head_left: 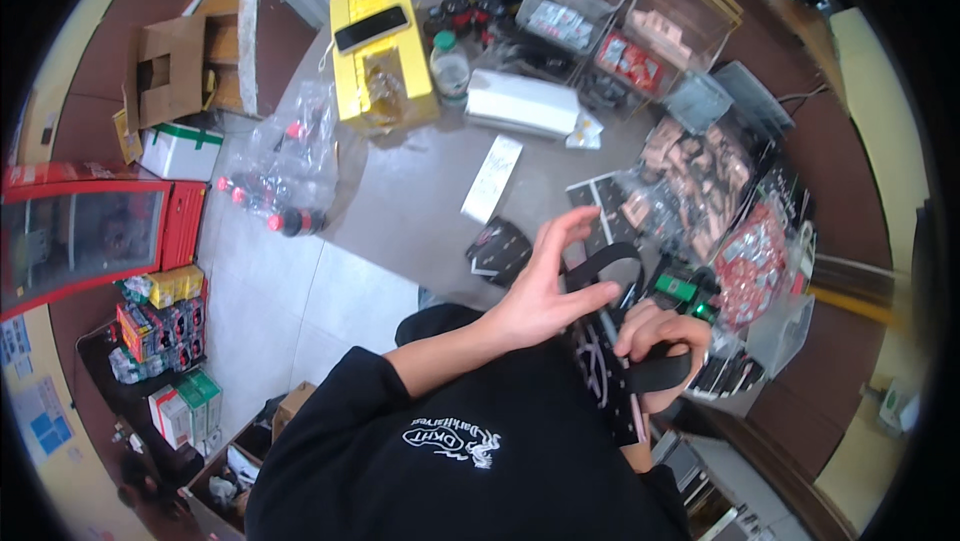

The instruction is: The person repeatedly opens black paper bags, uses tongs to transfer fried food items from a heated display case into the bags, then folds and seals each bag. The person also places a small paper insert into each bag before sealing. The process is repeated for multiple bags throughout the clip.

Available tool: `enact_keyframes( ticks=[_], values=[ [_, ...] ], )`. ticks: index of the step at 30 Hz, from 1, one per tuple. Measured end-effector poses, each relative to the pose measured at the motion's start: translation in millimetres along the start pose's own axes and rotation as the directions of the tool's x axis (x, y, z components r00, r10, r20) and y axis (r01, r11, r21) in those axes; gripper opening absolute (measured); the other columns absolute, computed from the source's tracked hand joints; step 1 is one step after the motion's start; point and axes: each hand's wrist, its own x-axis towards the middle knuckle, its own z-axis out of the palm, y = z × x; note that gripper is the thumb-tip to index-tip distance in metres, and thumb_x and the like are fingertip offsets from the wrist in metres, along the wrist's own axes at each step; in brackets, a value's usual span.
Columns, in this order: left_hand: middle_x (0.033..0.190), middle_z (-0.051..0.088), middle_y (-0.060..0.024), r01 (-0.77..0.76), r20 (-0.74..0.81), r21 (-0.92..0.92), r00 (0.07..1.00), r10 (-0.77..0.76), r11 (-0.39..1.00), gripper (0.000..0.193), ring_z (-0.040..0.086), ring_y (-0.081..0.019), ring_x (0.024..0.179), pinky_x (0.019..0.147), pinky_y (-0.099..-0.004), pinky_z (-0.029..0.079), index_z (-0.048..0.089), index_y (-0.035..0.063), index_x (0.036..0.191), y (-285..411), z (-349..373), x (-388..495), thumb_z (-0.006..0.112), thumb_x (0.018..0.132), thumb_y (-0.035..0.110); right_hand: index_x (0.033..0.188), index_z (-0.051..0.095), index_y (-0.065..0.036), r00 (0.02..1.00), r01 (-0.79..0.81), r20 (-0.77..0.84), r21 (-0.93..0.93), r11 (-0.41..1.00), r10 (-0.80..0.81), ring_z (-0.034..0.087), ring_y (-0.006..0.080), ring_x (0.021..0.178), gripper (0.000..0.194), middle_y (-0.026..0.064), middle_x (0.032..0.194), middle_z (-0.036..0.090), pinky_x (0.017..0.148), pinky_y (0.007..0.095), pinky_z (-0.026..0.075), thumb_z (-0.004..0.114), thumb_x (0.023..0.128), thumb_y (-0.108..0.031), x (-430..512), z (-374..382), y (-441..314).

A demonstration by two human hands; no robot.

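A black printed paper bag (604,383) with black ribbon handles is tilted against the front of my black shirt. My right hand (664,342) is curled around one black ribbon handle (658,374) at the bag's upper edge. The other ribbon handle (616,254) stands up in a loop beside my left hand (551,278). That hand's thumb and fingers are spread apart around the loop; whether the thumb touches it is unclear. A small black patterned packet (501,250) lies on the grey table (405,196) just beyond my left hand.
A white slip with writing (491,179), a white box (523,102) and a yellow carton (382,53) bearing a phone (371,29) lie farther back. Bagged utensil packets (697,173) and red packets (754,263) crowd the right. Bagged cola bottles (296,222) sit at left.
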Motion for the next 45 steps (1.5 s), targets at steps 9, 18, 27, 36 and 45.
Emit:
enact_keyframes(
  ticks=[9,18,27,36,45],
  values=[
    [0.107,0.069,-0.0126,0.085,0.378,0.513,0.871,-0.314,0.854,0.05,0.067,-0.0217,0.102,0.086,-0.0376,0.052,0.069,0.0047,0.119,2.8,-79.5,-47.2,0.088,0.082,0.033,0.094,0.068,0.003,0.984,-0.087,-0.18,-0.522,0.848,-0.01,0.054,0.0174,0.059,0.057,0.011,0.071,0.063,0.059,0.0301,0.043,0.059,0.105,-0.051,-28.4,47.8,-6.2],
    [0.097,0.071,-0.0024,0.433,0.737,-0.025,0.616,-0.276,0.901,0.03,0.06,-0.0084,0.088,0.08,-0.0295,0.051,0.073,-0.004,0.109,-6.9,-127.0,-52.5,0.064,0.106,0.025,0.094,0.073,-0.001,0.987,-0.045,0.136,-0.295,0.954,0.089,0.058,0.0177,0.047,0.047,0.0037,0.061,0.065,0.049,0.0309,0.043,0.056,0.108,-0.043,-37.3,86.4,-2.0],
    [0.065,0.056,0.0004,0.238,0.744,0.365,0.507,-0.436,0.9,0.051,0.047,-0.0073,0.065,0.057,-0.0316,0.04,0.068,-0.0043,0.084,28.0,-126.6,-53.2,0.071,0.099,0.044,0.092,0.073,0.004,0.891,0.03,0.454,-0.069,0.997,0.004,0.054,0.0162,0.046,0.019,0.0006,0.06,0.056,0.046,0.0309,0.038,0.058,0.094,-0.008,-31.2,107.9,9.4],
    [0.077,0.071,-0.0053,0.29,0.287,0.303,0.881,-0.377,0.908,0.02,0.064,-0.0144,0.068,0.062,-0.033,0.05,0.072,-0.0031,0.092,68.3,-150.0,-108.4,0.071,0.093,0.017,0.098,0.07,0.002,0.762,0.031,0.606,0.319,0.947,-0.229,0.06,0.0193,0.055,0.02,0.0018,0.07,0.062,0.05,0.0318,0.041,0.067,0.086,-0.013,12.9,160.7,24.6],
    [0.072,0.07,-0.021,0.521,-0.456,0.751,0.854,-0.252,0.407,0.037,0.073,-0.0388,0.068,0.063,-0.0445,0.056,0.064,0.0012,0.132,137.4,-206.2,-180.9,0.059,0.095,0.002,0.105,0.07,-0.001,0.683,-0.098,0.721,0.247,0.964,-0.116,0.063,0.0463,0.116,0.023,0.0208,0.122,0.066,0.097,0.0549,0.051,0.066,0.082,-0.004,52.2,179.3,-0.9]
  ],
)
